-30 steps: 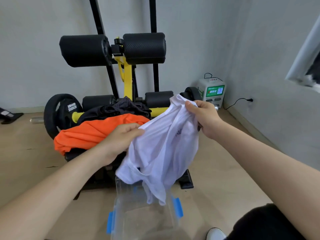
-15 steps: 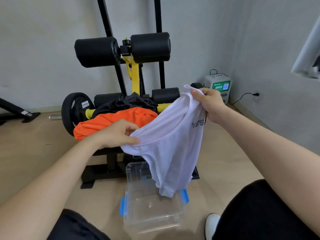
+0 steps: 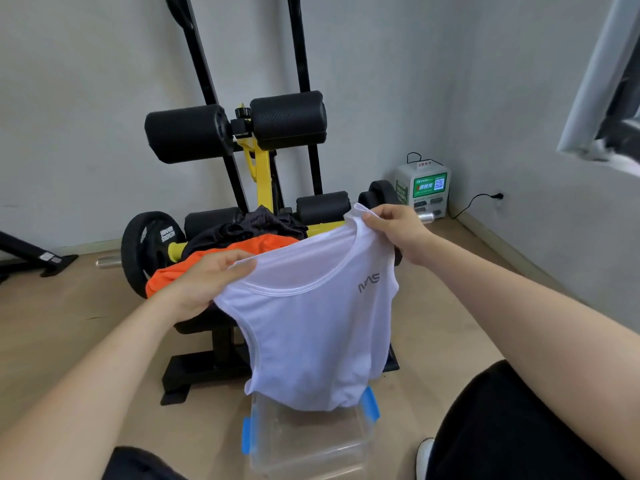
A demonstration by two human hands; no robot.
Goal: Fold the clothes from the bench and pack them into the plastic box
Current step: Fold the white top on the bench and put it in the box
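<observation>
I hold a white sleeveless shirt [image 3: 311, 334] spread out in the air by its shoulders. My left hand [image 3: 204, 282] pinches its left shoulder and my right hand [image 3: 398, 230] grips its right shoulder, higher up. The shirt's hem hangs just above the clear plastic box [image 3: 304, 441] with blue latches on the floor. Behind the shirt, an orange garment [image 3: 221, 254] and a black garment [image 3: 256, 226] lie piled on the black bench [image 3: 207, 320].
The bench has black foam rollers [image 3: 239, 129] and a yellow post. A weight plate [image 3: 145, 251] stands at its left. A white and green machine [image 3: 424, 188] sits in the corner with a cable to the wall. My knees frame the box.
My hands have moved apart, opening the bunched shirt out flat so its neckline and chest print show. The view has pulled back and tilted, showing more of the floor and box.
</observation>
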